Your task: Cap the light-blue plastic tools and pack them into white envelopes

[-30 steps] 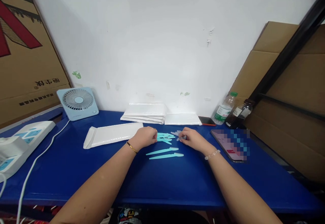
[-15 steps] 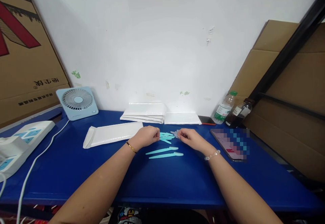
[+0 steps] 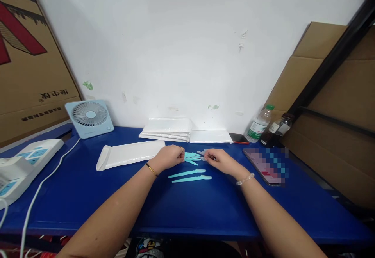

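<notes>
Several teal eyebrow razors [image 3: 191, 159] with pale, see-through tips lie bunched between my hands on the blue table. My left hand [image 3: 171, 156] is closed, its thumb and fingers pinched at the handle end of the bunch. At the tip end, my right hand [image 3: 218, 159] is closed too, fingers pinching the clear tip of a razor; the exact grip is partly hidden. Two separate eyebrow razors [image 3: 191, 178] rest side by side nearer to me, tips pointing right, touched by neither hand.
A white padded mailer [image 3: 125, 155] lies left of my left hand, with a stack of mailers [image 3: 165, 129] against the wall. A fan [image 3: 89, 118] and power strip [image 3: 38, 160] stand left. Bottles [image 3: 258, 127], a dark phone [image 3: 238, 138] and another phone [image 3: 265, 168] are right.
My right hand has shifted very slightly left at the clear tips. My left hand and the two separate razors have stayed in place.
</notes>
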Motion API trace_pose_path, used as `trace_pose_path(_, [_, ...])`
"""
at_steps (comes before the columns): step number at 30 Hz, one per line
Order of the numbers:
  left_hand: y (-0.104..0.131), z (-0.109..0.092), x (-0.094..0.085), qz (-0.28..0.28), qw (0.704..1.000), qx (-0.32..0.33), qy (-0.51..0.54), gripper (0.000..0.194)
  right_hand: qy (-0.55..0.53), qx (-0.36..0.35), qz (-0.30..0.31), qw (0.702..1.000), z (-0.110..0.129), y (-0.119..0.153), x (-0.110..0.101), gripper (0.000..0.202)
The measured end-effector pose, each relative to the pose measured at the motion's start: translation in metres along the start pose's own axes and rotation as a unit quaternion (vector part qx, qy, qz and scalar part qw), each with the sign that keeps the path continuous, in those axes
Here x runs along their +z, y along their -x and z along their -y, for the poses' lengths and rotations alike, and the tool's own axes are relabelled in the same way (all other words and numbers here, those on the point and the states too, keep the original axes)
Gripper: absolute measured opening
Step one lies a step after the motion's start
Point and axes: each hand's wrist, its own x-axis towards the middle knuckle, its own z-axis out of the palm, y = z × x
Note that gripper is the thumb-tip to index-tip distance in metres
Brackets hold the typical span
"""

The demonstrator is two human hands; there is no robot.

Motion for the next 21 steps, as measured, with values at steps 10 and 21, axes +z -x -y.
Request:
trace_pose_path(10, [0.001, -0.011, 0.004, 0.042, 0.996, 0.041, 0.072, 0.008, -0.039, -0.022, 0.059, 0.997, 0.017, 0.002, 0.006, 0.015])
trace_pose_path(21, [-0.003, 0.006, 0.007, -0.022, 0.999, -0.017, -0.026, 0.014, 0.099, 0.046, -0.041, 0.993, -0.034, 0.009, -0.022, 0.019])
